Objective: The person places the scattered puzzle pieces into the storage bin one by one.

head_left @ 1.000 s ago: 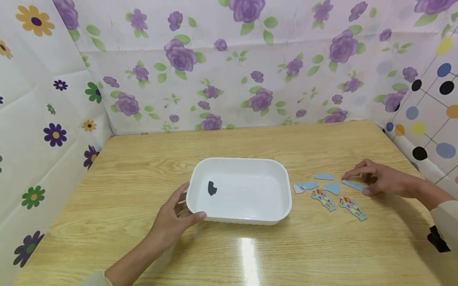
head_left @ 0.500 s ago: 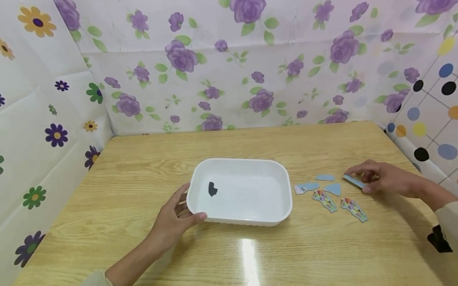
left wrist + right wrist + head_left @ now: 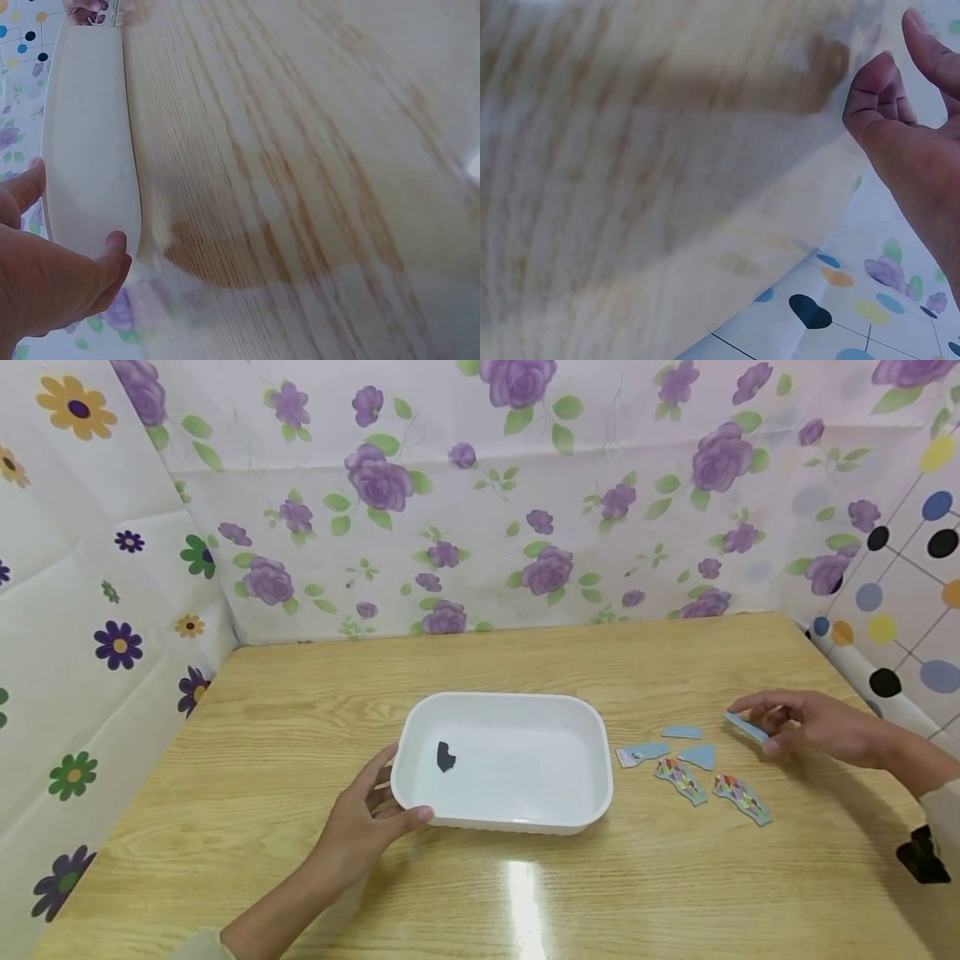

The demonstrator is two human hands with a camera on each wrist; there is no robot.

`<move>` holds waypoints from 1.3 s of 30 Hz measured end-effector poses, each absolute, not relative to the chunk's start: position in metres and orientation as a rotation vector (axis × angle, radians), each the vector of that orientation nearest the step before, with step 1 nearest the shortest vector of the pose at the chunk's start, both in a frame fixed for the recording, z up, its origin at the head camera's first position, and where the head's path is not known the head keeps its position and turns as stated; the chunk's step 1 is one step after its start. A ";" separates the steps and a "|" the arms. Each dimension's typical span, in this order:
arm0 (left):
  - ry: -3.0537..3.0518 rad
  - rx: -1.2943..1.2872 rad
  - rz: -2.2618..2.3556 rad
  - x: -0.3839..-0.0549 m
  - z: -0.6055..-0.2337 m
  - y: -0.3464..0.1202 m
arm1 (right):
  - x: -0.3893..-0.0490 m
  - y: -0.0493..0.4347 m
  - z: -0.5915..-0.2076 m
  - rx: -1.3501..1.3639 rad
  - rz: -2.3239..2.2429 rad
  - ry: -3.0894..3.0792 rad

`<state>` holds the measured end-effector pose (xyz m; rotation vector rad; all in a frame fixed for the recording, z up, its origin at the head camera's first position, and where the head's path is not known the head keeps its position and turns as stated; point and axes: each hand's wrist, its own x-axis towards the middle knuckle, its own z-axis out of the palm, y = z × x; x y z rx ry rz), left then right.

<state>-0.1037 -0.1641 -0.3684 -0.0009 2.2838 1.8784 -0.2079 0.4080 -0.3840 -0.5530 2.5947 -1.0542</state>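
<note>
My left hand (image 3: pixel 360 818) grips the near left corner of a white plastic tray (image 3: pixel 517 821), thumb on the front rim and fingers round the side. A small dark puzzle piece (image 3: pixel 446 757) lies inside the tray at the left. At the right, my right hand (image 3: pixel 813 727) pinches a long light-blue puzzle piece (image 3: pixel 746 727) between thumb and fingertips, tilted above the table. In the right wrist view that piece is hidden; the curled fingers (image 3: pixel 881 94) show. The left wrist view has the left hand (image 3: pixel 60 277) at the tray's outer wall (image 3: pixel 90 135).
Between tray and right hand lie more puzzle pieces: a flat blue one (image 3: pixel 682 732), a blue one with a pale end (image 3: pixel 643 753), a blue wedge (image 3: pixel 699 756), and two with colourful patches, one nearer the tray (image 3: pixel 681 781) and one to its right (image 3: pixel 742 799). Flowered sheets (image 3: pixel 480 527) stand behind the wooden table (image 3: pixel 300 735).
My right hand has raised the long blue puzzle piece off the table and moved slightly up and away with it. The left hand and tray have stayed in place.
</note>
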 end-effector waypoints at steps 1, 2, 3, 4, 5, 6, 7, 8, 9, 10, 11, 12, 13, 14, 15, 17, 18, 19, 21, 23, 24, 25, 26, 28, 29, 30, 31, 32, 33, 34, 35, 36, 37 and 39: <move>2.279 0.000 1.883 -0.104 -0.368 -0.164 | -0.208 0.408 -0.383 -0.551 -1.049 2.599; 2.276 0.002 1.883 -0.104 -0.369 -0.164 | -0.208 0.407 -0.381 -0.548 -1.047 2.599; 2.272 0.005 1.887 -0.104 -0.369 -0.164 | -0.209 0.407 -0.380 -0.550 -1.046 2.599; 2.269 0.007 1.890 -0.104 -0.369 -0.164 | -0.209 0.407 -0.378 -0.550 -1.051 2.595; 2.269 0.006 1.890 -0.104 -0.369 -0.164 | -0.209 0.406 -0.376 -0.551 -1.053 2.596; 2.267 0.007 1.892 -0.104 -0.369 -0.164 | -0.210 0.406 -0.374 -0.555 -1.059 2.595; 2.270 0.004 1.891 -0.104 -0.369 -0.165 | -0.210 0.405 -0.372 -0.564 -1.063 2.595; 2.273 0.010 1.888 -0.104 -0.369 -0.165 | -0.211 0.404 -0.370 -0.574 -1.063 2.597; 2.277 0.017 1.886 -0.104 -0.369 -0.165 | -0.211 0.403 -0.368 -0.591 -1.064 2.597; 2.280 0.020 1.885 -0.104 -0.369 -0.165 | -0.212 0.402 -0.365 -0.600 -1.064 2.597; 2.283 0.019 1.883 -0.104 -0.369 -0.165 | -0.213 0.400 -0.363 -0.612 -1.055 2.603; 2.288 0.023 1.881 -0.104 -0.369 -0.165 | -0.214 0.399 -0.361 -0.625 -1.044 2.606; 2.292 0.029 1.877 -0.104 -0.368 -0.165 | -0.215 0.397 -0.358 -0.625 -1.041 2.601; 2.297 0.035 1.875 -0.104 -0.368 -0.165 | -0.216 0.395 -0.356 -0.622 -1.039 2.597; 2.300 0.033 1.872 -0.104 -0.368 -0.165 | -0.217 0.394 -0.354 -0.621 -1.033 2.598; 2.309 0.037 1.866 -0.104 -0.369 -0.165 | -0.219 0.390 -0.350 -0.607 -1.025 2.600; 2.310 0.035 1.864 -0.104 -0.369 -0.165 | -0.220 0.389 -0.348 -0.605 -1.025 2.596; 2.306 0.034 1.865 -0.104 -0.369 -0.166 | -0.220 0.388 -0.346 -0.600 -1.026 2.593; 2.299 0.029 1.868 -0.105 -0.370 -0.166 | -0.221 0.386 -0.344 -0.605 -1.021 2.592; 2.289 0.028 1.872 -0.106 -0.370 -0.167 | -0.222 0.384 -0.342 -0.608 -1.026 2.581; 2.285 0.027 1.874 -0.106 -0.370 -0.167 | -0.222 0.383 -0.341 -0.611 -1.026 2.578; 2.282 0.028 1.874 -0.106 -0.370 -0.167 | -0.222 0.383 -0.340 -0.616 -1.027 2.575; 2.283 0.030 1.873 -0.106 -0.371 -0.168 | -0.222 0.382 -0.339 -0.621 -1.031 2.569; 2.277 0.030 1.873 -0.106 -0.371 -0.167 | -0.222 0.379 -0.338 -0.636 -1.036 2.560; 2.275 0.030 1.874 -0.106 -0.371 -0.167 | -0.223 0.377 -0.337 -0.645 -1.033 2.558; 2.272 0.029 1.876 -0.106 -0.370 -0.167 | -0.223 0.375 -0.337 -0.654 -1.031 2.557; 2.269 0.027 1.878 -0.106 -0.370 -0.167 | -0.223 0.373 -0.336 -0.664 -1.028 2.556; 2.269 0.026 1.880 -0.106 -0.370 -0.167 | -0.224 0.371 -0.335 -0.672 -1.029 2.555; 2.267 0.025 1.881 -0.106 -0.370 -0.167 | -0.224 0.368 -0.334 -0.680 -1.028 2.557; 2.267 0.024 1.881 -0.106 -0.370 -0.167 | -0.225 0.366 -0.333 -0.689 -1.021 2.564; 2.268 0.024 1.882 -0.106 -0.370 -0.167 | -0.226 0.364 -0.332 -0.693 -1.011 2.572; 2.270 0.025 1.883 -0.106 -0.370 -0.167 | -0.226 0.362 -0.331 -0.691 -1.006 2.574; 2.271 0.027 1.883 -0.106 -0.370 -0.167 | -0.226 0.361 -0.330 -0.687 -1.002 2.575; 2.271 0.027 1.880 -0.105 -0.370 -0.167 | -0.227 0.357 -0.328 -0.686 -0.990 2.579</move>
